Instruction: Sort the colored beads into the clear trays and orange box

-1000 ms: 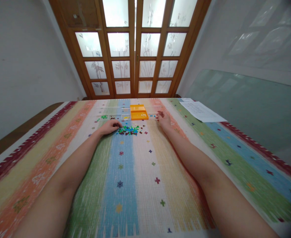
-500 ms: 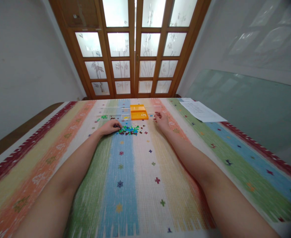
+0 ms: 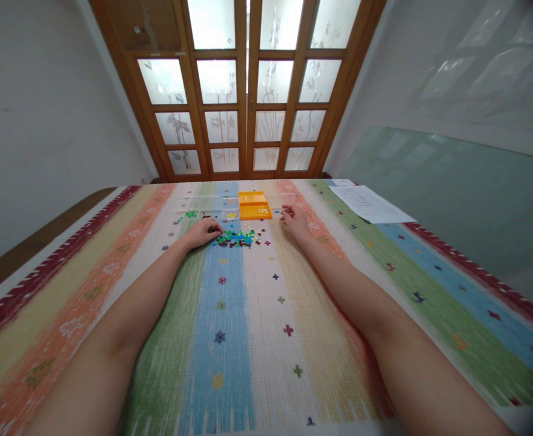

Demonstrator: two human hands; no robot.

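Small green, blue and dark red plastic pieces lie in a loose pile (image 3: 237,238) on the striped tablecloth. My left hand (image 3: 203,232) rests at the pile's left edge with its fingers curled in; whatever is between the fingertips is hidden. My right hand (image 3: 296,222) is to the right of an orange box (image 3: 255,211) with its lid up. Its fingers are bent and slightly apart beside a few blue pieces (image 3: 277,211), and no held piece can be made out. White bits lie in the orange box.
Left of the orange box, a clear box holds yellow pieces (image 3: 231,215). Farther left are green pieces (image 3: 191,214) and dark red pieces (image 3: 208,217), sorted apart. A printed paper sheet (image 3: 370,204) lies at the back right. Wooden glazed doors (image 3: 248,121) stand beyond the table.
My right hand has shifted very slightly left. My left hand has hardly moved, staying curled beside the pile.
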